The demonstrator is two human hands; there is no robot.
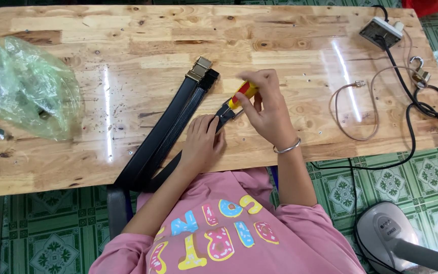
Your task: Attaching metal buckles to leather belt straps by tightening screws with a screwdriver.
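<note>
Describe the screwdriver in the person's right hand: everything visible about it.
The screwdriver has a short, stubby handle in yellow and red, plastic by its look; the fingers cover most of it. The right hand grips it from above, tilted, tip down-left toward the dark buckle end of a black belt. Its shaft is barely visible. The left hand presses that belt onto the wooden table.

pink top (239,238) | colourful doughnut-patterned letters | silver bangle (286,147) on right wrist
</note>
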